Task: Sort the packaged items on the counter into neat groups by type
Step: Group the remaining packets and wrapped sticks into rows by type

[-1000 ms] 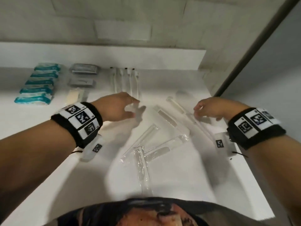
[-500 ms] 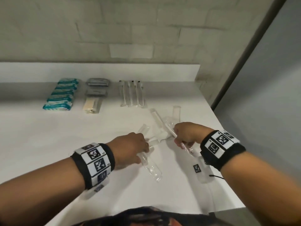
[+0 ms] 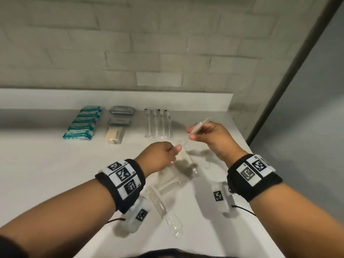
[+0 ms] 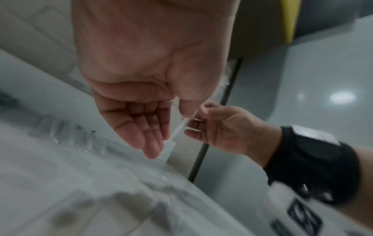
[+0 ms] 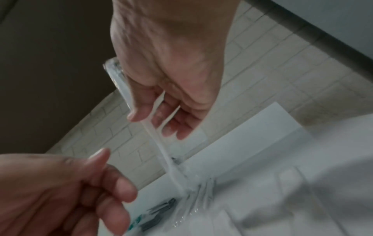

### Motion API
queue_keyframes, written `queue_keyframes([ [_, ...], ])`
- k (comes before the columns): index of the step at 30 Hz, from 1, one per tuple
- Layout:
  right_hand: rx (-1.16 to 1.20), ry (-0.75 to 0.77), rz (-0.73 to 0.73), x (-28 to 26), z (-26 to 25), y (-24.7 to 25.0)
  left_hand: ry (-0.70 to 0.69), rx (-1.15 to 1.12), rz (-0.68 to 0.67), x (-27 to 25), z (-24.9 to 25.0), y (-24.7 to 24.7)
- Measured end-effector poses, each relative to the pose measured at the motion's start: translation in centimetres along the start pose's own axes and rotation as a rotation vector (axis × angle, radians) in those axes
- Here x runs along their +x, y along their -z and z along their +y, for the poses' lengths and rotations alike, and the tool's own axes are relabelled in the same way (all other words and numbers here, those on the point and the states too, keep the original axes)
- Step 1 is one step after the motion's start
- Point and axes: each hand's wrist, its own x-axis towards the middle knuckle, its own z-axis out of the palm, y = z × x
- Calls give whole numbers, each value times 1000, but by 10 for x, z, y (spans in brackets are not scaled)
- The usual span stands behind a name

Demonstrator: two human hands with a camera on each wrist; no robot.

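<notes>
My right hand [image 3: 191, 133] is raised above the white counter [image 3: 46, 174] and pinches a long clear toothbrush packet [image 3: 200, 125] between thumb and fingers. The right wrist view shows the packet [image 5: 161, 148] hanging down from those fingers [image 5: 139, 115]. My left hand [image 3: 175, 151] is just below and left of it, with the thumb near the packet's lower end. In the left wrist view its fingers [image 4: 153, 127] are relaxed, with nothing in the palm. Three loose clear packets [image 3: 186, 164] [image 3: 167, 185] [image 3: 167, 211] lie on the counter under my hands.
Sorted rows lie along the back: teal packets [image 3: 81, 123], two grey packets [image 3: 122, 110], a cream packet [image 3: 114, 135] and a row of toothbrush packets [image 3: 158, 123]. A raised ledge [image 3: 111, 97] runs behind them. The counter's right edge [image 3: 260, 164] is close to my right wrist.
My right hand has lifted a clear packet off the counter and carried it up and back. My left hand left the loose packets and rose beside it.
</notes>
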Motion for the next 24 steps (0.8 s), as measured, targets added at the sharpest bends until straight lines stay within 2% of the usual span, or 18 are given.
queue_keyframes([
  [2,-20,115,-45,1,-4,1,116,-471,-58,13,6,2],
  [4,-73,150,-157,0,1,2,128,-809,-98,27,8,3],
  [6,-108,145,-243,0,11,2,96,-981,-101,41,10,3],
  [8,-132,154,-226,3,25,5,96,-1029,-45,55,12,1],
  [10,-138,127,-88,11,35,11,110,-1045,25,68,13,0],
  [12,-79,5,40,19,37,16,109,-1024,76,78,12,0],
  [15,-30,-201,-16,29,33,15,94,-988,115,95,11,-2],
  [17,-47,-259,-70,40,37,11,86,-944,123,108,11,-3],
  [20,-105,-293,5,65,38,3,124,-851,178,132,6,-1],
  [22,-105,-356,72,87,39,2,130,-707,215,148,1,2],
  [24,-59,-441,84,111,43,3,101,-352,231,160,-6,7],
])
